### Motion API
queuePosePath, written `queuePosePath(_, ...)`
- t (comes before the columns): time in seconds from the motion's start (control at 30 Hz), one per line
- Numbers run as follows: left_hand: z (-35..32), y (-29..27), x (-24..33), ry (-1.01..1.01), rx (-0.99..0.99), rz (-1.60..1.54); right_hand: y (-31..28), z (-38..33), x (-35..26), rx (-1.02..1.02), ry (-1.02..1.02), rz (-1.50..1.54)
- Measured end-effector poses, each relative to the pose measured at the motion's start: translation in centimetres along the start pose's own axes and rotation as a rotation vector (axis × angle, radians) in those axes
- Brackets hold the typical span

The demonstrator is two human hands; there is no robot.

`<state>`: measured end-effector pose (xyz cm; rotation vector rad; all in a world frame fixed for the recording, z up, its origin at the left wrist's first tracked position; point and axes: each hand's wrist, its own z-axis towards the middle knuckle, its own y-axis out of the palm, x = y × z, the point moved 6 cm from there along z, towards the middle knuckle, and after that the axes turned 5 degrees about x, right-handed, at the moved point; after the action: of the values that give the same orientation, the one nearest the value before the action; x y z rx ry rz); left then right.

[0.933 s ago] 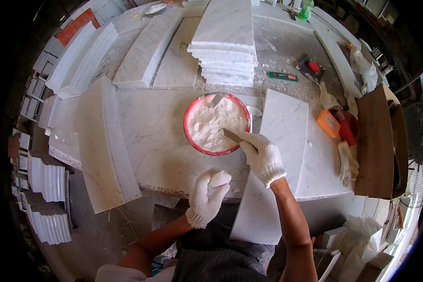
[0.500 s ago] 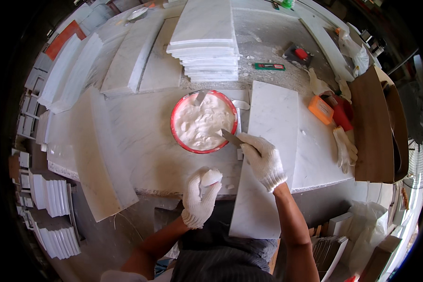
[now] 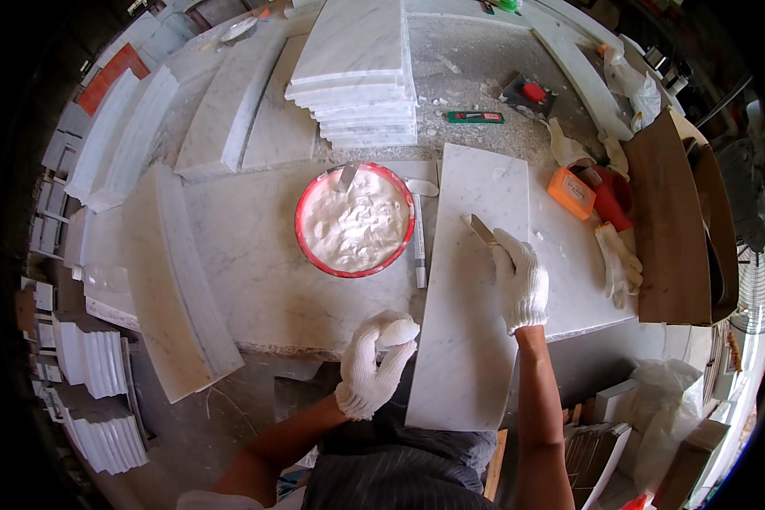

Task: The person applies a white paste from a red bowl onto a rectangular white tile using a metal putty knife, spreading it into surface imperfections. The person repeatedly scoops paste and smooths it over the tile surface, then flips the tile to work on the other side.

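My right hand point(image 3: 523, 285), in a white knit glove, grips a putty knife point(image 3: 482, 229) with its blade over a pale marble slab point(image 3: 463, 340). The slab lies lengthwise, its near end jutting past the table edge toward me. My gloved left hand point(image 3: 367, 374) is closed around a smooth white lump point(image 3: 399, 332) whose kind I cannot make out, beside the slab's left edge. Left of the slab stands a red-rimmed bowl point(image 3: 300, 223) of white paste point(image 3: 357, 219), with another flat metal blade point(image 3: 346, 177) in it. Between bowl and slab lies a marker pen point(image 3: 419, 246).
Stacked marble slabs point(image 3: 353, 51) rise behind the bowl; more lean at the left point(image 3: 166, 280). At right are an orange box point(image 3: 571, 194), a red container point(image 3: 612, 200), spare gloves point(image 3: 618, 265) and a cardboard box point(image 3: 667, 229). A green packet point(image 3: 476, 117) lies farther back.
My right hand has moved the putty knife away from the bowl, rightward over the slab. My left hand has shifted slightly right, still around the white lump. The view has turned a little.
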<state>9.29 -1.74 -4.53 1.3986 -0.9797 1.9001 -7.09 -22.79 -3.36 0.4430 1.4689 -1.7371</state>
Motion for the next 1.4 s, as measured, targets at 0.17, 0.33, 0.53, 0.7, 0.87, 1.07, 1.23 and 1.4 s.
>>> queuePosePath(0.17,-0.3,0.1,-0.4,0.003,-0.001,0.015,-0.6,-0.5,-0.4,0.043,0.012,-0.082)
queuePosePath(0.33,-0.3,0.7,-0.2,-0.017,-0.025,0.031,-0.6,-0.3,1.1,0.051,0.047,0.042)
queuePosePath(0.53,-0.1,1.1,0.1,-0.026,-0.007,-0.005,0.6,-0.1,0.0,-0.102,0.067,0.03)
queuePosePath(0.7,0.1,1.1,0.5,0.013,-0.017,0.026,1.1,-0.3,-1.0,-0.187,-0.057,-0.361)
queuePosePath(0.87,0.0,1.3,0.7,-0.019,-0.023,0.007,1.8,-0.3,-0.6,-0.204,-0.2,-0.433)
queuePosePath(1.07,0.2,1.4,0.9,0.019,-0.02,0.017,2.2,0.7,-0.6,-0.27,-0.135,-0.561)
queuePosePath(1.23,0.0,0.9,0.5,0.073,-0.062,0.081,1.5,1.4,-1.4,-0.26,-0.092,-0.523)
queuePosePath(1.4,-0.7,0.8,0.3,0.04,0.001,-0.007,1.4,1.0,-0.2,-0.156,-0.094,-0.33)
